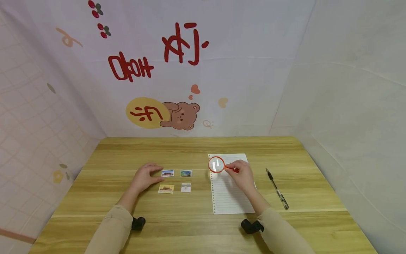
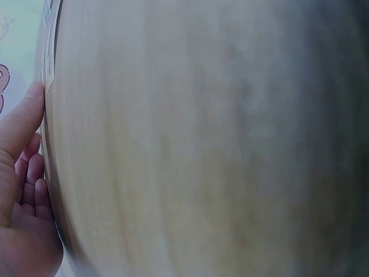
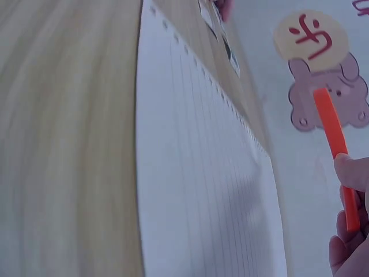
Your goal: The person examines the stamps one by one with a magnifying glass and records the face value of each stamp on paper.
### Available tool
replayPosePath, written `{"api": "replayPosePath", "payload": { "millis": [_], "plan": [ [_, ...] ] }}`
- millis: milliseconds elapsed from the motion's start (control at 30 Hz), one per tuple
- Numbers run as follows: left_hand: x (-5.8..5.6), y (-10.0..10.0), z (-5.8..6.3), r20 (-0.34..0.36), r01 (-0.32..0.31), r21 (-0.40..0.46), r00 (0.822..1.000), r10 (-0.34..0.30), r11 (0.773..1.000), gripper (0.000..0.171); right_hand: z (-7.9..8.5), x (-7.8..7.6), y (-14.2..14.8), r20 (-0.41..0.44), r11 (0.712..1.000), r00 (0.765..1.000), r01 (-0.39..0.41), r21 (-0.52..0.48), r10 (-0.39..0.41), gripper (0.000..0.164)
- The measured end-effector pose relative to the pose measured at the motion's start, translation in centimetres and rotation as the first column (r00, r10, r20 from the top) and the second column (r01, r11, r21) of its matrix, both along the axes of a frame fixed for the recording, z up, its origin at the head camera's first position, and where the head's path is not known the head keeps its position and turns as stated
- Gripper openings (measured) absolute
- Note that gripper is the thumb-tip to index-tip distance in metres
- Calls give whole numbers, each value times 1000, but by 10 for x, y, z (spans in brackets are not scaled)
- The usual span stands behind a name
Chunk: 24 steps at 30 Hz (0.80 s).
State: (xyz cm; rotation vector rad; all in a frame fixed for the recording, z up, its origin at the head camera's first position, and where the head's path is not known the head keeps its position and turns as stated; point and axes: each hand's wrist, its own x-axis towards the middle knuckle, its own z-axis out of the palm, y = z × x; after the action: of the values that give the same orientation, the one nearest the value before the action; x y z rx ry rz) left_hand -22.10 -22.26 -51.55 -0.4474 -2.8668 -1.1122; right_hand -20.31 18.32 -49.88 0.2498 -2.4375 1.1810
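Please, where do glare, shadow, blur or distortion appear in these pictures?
Head view: bright glare streaks on the magnifying glass; left wrist view: blurred wood grain on the tabletop, whose edge curves; right wrist view: a soft shadow on the lined paper.

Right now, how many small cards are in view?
4, in two rows: far-left card, beside the left hand; far-right card; near-left yellow card; near-right pale card. Any under the hand would be hidden.
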Motion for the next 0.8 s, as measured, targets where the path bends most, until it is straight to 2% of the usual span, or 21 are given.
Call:
{"api": "replayPosePath", "payload": {
  "millis": [200,467,600,800],
  "plan": [
    [-1,-1,-2,-12,12,11,1000,-12,1000,48,0,11,49,-37,999,998,41,-28,-42,11],
    [-2,1,0,-20,17,13,1000,-17,1000,47,5,29,111,-30,985,986,161,-58,-163,9],
    [-1,2,2,-20,11,12,1000,-11,1000,46,10,38,139,18,967,968,250,-54,-249,8],
    [0,1,0,-19,0,4,1000,0,1000,46,13,51,174,102,929,924,369,20,-369,16]
  ]
}}
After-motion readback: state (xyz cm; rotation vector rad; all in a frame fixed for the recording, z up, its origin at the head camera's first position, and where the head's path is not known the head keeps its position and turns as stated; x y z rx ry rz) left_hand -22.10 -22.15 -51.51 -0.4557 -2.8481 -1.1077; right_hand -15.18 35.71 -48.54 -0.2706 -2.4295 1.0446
